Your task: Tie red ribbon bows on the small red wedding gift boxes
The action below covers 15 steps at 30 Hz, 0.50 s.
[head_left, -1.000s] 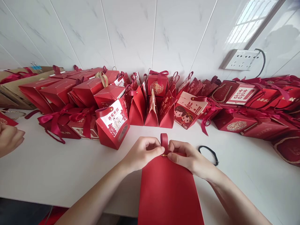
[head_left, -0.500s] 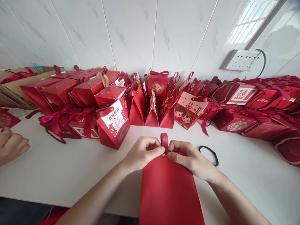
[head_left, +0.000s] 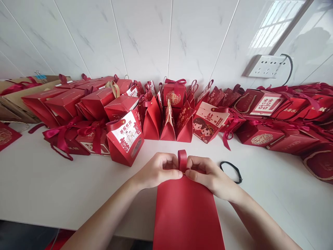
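A tall red gift box (head_left: 187, 215) stands in front of me, its plain face towards me. From its top edge rises a dark red ribbon loop (head_left: 182, 159) with a small gold-coloured fastening at its base. My left hand (head_left: 162, 170) pinches the base of the loop from the left, thumb in front. My right hand (head_left: 204, 172) grips the top edge and loop base from the right, its thumb close to the other one. The fingertips behind the box are hidden.
Red gift boxes (head_left: 125, 137) with ribbons line the wall in several rows. A black hair tie (head_left: 231, 172) lies right of my right hand on the white table (head_left: 65, 194). Brown paper bags (head_left: 28, 99) stand at far left. A socket panel (head_left: 265, 66) is on the wall.
Another person's hand at the left edge has gone out of view, uncovering more of a flat red piece there. Both my hands stay at the loop; the left thumb has shifted slightly.
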Available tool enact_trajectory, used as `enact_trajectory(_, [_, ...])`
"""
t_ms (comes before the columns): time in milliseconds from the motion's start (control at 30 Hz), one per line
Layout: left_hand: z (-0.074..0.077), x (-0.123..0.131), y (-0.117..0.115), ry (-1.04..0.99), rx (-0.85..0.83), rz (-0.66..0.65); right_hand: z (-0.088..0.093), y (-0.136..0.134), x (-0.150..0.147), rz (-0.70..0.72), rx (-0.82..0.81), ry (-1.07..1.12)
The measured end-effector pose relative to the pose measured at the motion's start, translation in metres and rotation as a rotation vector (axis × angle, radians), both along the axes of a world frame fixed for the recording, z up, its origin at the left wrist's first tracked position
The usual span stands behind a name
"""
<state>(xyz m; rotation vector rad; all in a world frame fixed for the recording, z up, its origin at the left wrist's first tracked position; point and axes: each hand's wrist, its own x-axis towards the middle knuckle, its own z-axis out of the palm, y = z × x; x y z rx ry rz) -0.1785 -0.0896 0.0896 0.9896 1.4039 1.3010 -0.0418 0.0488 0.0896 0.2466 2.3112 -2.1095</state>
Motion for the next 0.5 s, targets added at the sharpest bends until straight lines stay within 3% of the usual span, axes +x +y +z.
enact_trajectory(200, [0.002, -0.001, 0.000, -0.046, 0.013, 0.008, 0.000, -0.002, 0.000, -0.003, 0.018, 0.004])
enact_trajectory(333, [0.002, 0.000, 0.002, -0.139, 0.064, 0.086, 0.002, -0.001, 0.001, -0.051, -0.037, 0.029])
enact_trajectory(400, [-0.001, 0.000, 0.002, -0.266, 0.130, 0.156, 0.003, 0.002, 0.000, -0.151, -0.106, 0.052])
enact_trajectory(500, [-0.007, -0.001, 0.003, -0.453, 0.222, 0.257, 0.002, 0.010, -0.003, -0.445, -0.290, 0.128])
